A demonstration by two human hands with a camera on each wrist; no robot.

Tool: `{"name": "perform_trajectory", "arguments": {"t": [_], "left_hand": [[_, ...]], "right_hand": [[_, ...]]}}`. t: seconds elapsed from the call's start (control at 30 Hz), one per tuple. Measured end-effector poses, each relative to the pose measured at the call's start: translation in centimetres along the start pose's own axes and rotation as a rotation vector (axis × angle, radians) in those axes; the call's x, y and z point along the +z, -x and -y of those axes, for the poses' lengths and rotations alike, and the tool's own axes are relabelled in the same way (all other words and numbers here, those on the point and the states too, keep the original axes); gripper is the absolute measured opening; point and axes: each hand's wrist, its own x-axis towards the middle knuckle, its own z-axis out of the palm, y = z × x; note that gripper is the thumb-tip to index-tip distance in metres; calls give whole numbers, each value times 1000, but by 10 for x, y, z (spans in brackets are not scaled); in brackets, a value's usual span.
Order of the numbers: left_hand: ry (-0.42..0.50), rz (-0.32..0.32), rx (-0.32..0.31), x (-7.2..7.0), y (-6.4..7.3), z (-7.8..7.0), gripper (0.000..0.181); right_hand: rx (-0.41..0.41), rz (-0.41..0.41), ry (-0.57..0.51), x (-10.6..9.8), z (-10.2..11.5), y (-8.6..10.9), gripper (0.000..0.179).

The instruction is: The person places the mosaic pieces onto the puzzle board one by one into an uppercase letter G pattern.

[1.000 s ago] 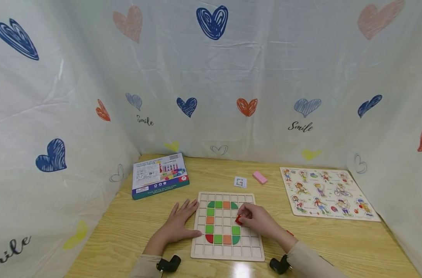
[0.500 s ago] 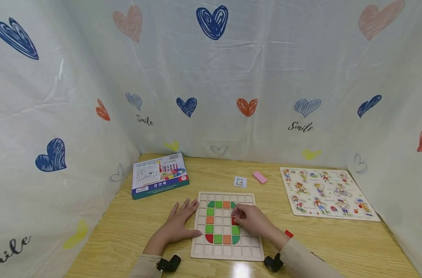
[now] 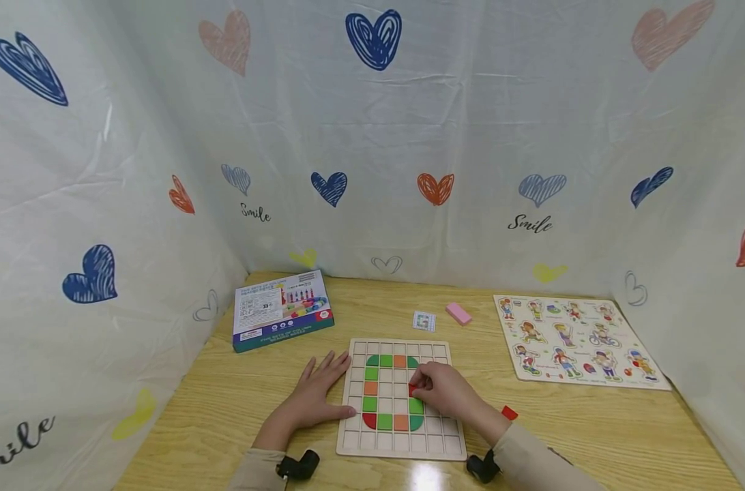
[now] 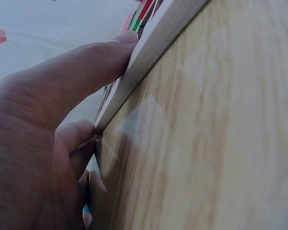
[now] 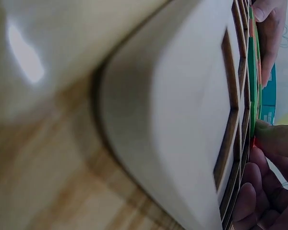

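A pale wooden grid board [image 3: 439, 444] lies on the table, bearing a ring of green, orange and red tiles with rounded corner pieces. My right hand [image 3: 449, 390] pinches a red tile [image 3: 412, 391] at the ring's right side, directly above a light green tile [image 3: 416, 406]. In the right wrist view only a sliver of that red tile [image 5: 253, 142] shows between thumb and fingers. Spread out, my left hand [image 3: 314, 402] rests against the board's left edge. Its thumb [image 4: 127, 39] lies over the rim in the left wrist view.
Another red tile [image 3: 509, 412] lies beside my right forearm. Behind the board are a small patterned card [image 3: 424, 322] and a pink block [image 3: 459, 314]. A flat box [image 3: 283, 310] stands back left; a picture puzzle board [image 3: 581, 341] lies at right. A heart-print curtain surrounds the table.
My right hand has moved slightly left, bringing the red tile from a tilted position into line with the ring's right column. The other red tile shows more beside the forearm. My left hand stays put.
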Motion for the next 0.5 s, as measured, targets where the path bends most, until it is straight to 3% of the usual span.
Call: {"name": "perform_trajectory", "arguments": {"t": [0.5], "left_hand": [[2,8,3,1,-1,1,99]], "right_hand": [[-30,-24,-3,-3,-3,5,6]]}}
